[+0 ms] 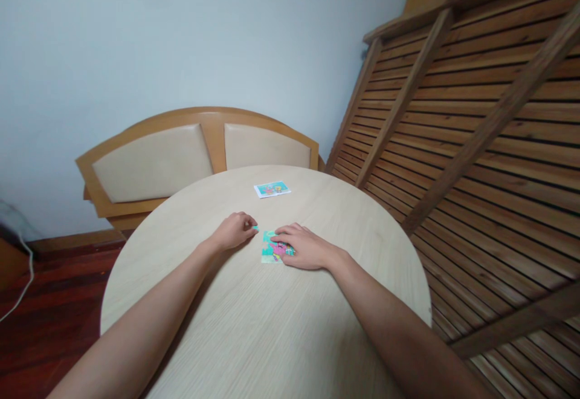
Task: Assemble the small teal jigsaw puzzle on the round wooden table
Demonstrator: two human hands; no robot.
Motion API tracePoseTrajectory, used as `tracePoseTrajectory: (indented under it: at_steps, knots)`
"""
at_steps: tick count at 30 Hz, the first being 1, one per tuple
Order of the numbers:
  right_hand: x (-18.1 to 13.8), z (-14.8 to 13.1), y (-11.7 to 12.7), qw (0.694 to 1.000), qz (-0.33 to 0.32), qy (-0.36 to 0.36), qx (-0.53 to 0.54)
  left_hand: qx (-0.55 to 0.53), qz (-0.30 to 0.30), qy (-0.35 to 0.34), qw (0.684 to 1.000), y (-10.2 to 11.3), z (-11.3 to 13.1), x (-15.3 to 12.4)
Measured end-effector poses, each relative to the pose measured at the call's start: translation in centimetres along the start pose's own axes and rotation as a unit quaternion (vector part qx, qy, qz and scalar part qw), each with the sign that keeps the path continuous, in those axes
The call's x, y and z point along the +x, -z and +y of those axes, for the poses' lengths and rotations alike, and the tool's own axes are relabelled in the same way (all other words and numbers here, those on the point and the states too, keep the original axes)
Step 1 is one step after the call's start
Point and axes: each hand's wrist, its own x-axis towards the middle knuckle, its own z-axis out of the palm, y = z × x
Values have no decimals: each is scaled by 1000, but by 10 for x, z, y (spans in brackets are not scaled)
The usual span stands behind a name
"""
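Observation:
A small colourful jigsaw puzzle point(270, 250), teal with pink, lies in the middle of a round pale wooden table point(254, 326). My right hand point(302, 246) rests flat on its right part, fingers stretched over the pieces. My left hand point(234, 230) is curled just left of the puzzle, pinching a small teal piece point(255, 228) at its fingertips. A printed picture card point(272, 189) lies farther back on the table, apart from both hands.
A wooden bench with two beige padded backs point(181, 157) stands behind the table against a light blue wall. A slatted wooden bed frame point(475, 145) leans on the right. Dark red floor and a white cable point(22, 284) are at the left.

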Motion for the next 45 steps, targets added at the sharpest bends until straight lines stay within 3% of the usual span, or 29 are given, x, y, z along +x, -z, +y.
tracePoseTrajectory:
  at_steps: [6, 11, 28, 33, 38, 45]
  knots:
    - [0, -1, 1, 1000, -3, 0, -2, -79, -33, 12, 996, -3, -4, 1]
    - [1, -1, 0, 1000, -4, -5, -4, -24, -1, 19, 1000, -2, -1, 1]
    - [0, 1, -1, 1000, -2, -1, -2, -28, -15, 27, 999, 3, 3, 0]
    - [0, 1, 0, 1000, -3, -2, -1, -113, -25, 39, 993, -1, 1, -1]
    - [1, -1, 1, 1000, -4, -8, 0, -252, -58, 19, 966, -7, 2, -1]
    - [1, 0, 1, 1000, -6, -6, 2, -284, -85, 9, 955, 2, 12, -2]
